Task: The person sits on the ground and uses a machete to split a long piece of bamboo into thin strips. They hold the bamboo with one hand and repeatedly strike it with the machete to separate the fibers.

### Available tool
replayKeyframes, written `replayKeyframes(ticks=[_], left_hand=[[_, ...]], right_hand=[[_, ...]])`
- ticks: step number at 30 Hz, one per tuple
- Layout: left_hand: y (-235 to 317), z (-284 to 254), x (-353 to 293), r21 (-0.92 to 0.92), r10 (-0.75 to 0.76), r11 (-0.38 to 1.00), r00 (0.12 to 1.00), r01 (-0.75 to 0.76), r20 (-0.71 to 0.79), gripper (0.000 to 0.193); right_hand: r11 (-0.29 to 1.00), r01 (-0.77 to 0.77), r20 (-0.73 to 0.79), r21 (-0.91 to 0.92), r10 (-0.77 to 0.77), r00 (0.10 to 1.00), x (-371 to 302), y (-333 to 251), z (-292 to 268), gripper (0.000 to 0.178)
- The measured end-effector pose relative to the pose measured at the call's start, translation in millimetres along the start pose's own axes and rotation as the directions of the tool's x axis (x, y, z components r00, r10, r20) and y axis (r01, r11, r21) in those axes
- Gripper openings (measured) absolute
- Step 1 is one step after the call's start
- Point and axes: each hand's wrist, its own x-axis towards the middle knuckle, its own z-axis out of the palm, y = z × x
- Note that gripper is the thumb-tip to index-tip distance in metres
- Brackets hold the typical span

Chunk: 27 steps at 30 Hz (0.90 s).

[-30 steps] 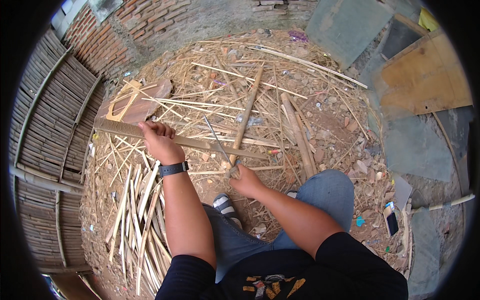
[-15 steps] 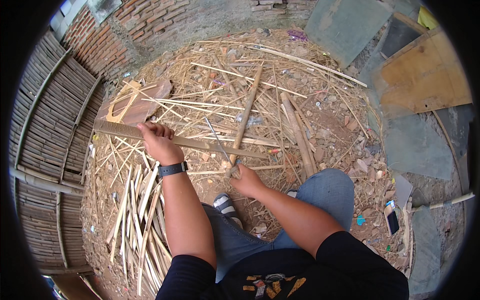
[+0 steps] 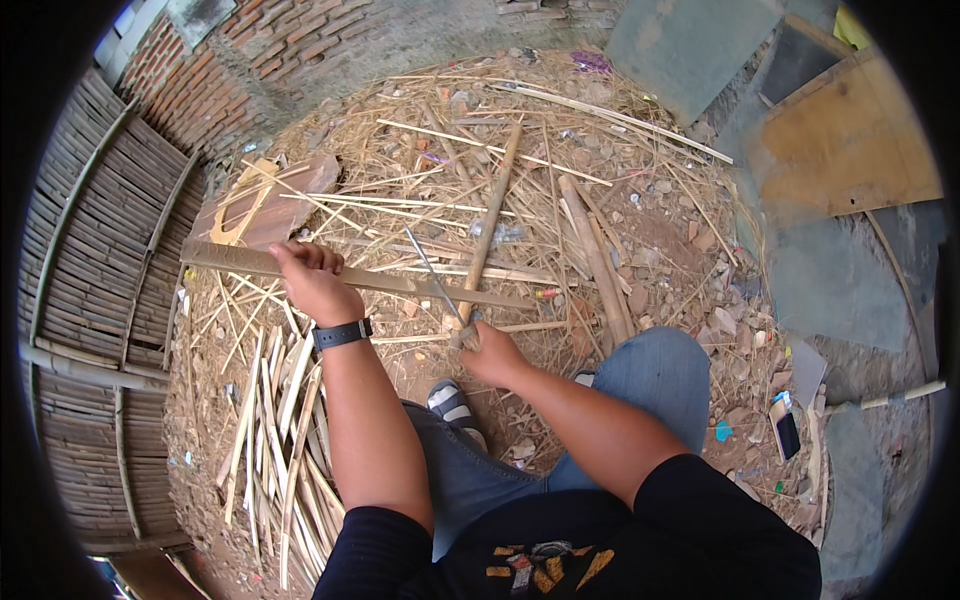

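Observation:
My left hand is closed around a long, flat length of split bamboo, which runs from the left toward the middle, tapering and slanting slightly down to the right. A dark wristband sits on that wrist. In my right hand is the handle of a long, narrow-bladed knife. Its blade points up and left and crosses the bamboo length right of my left hand. Whether the edge bites into the bamboo cannot be made out. Beyond the blade, a round bamboo pole lies lengthwise, passing under the split piece.
Split bamboo strips are heaped beside my left arm. A thicker pole lies ahead of my bent knee. Rubble and shavings cover the ground. A bamboo-slat wall stands left, sheets lean right, and a phone lies at right.
The whole view has shifted very slightly. Both hands keep their grips, and the knife still crosses the split bamboo at nearly the same place.

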Motion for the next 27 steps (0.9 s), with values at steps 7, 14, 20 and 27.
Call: replayKeyframes(ticks=[7,14,20,27], left_hand=[[3.8,6.6,-3.6,0.002,-0.011,1.0,1.0,0.011,-0.009,0.039],[0.5,1.9,-0.1,0.006,-0.016,1.0,1.0,0.016,-0.004,0.036],[-0.8,3.3,-2.8,0.037,0.0,0.999,1.0,0.0,-0.009,0.034],[-2.0,2.9,-2.3,0.023,-0.004,1.0,1.0,0.004,-0.009,0.034]], right_hand=[[1.0,-0.026,0.011,-0.012,0.026,1.0,1.4,3.6,1.7,0.056],[0.999,-0.029,0.007,-0.018,0.029,1.0,2.1,5.5,2.0,0.058],[0.999,-0.036,0.001,-0.035,0.036,0.999,1.2,4.2,0.4,0.056],[0.998,-0.058,0.01,-0.016,0.059,0.998,-0.1,1.6,-0.7,0.055]])
